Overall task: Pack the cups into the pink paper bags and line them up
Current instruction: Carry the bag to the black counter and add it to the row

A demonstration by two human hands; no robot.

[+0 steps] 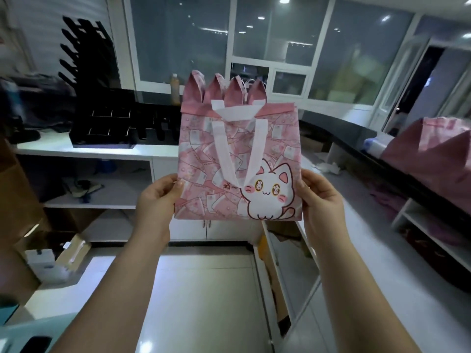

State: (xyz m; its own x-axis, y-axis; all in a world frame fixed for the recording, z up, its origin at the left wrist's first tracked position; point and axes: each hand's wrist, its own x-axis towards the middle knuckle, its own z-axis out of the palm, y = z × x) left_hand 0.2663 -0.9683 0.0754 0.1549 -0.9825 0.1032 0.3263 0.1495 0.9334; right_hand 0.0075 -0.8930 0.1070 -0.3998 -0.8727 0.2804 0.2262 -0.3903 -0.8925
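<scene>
You pinch the flat pink cat-print paper bag (198,154) by its side edges, left hand (155,200) and right hand (318,200), up in mid-air — it looks unopened, so next spread its mouth.

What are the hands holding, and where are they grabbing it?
One pink paper bag with a cat on it. The left hand pinches its lower left edge, and the right hand pinches its lower right edge.

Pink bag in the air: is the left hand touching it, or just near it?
Touching. The head view shows the left hand pinching the left edge of the pink bag, with the thumb lying on the printed front.
</scene>
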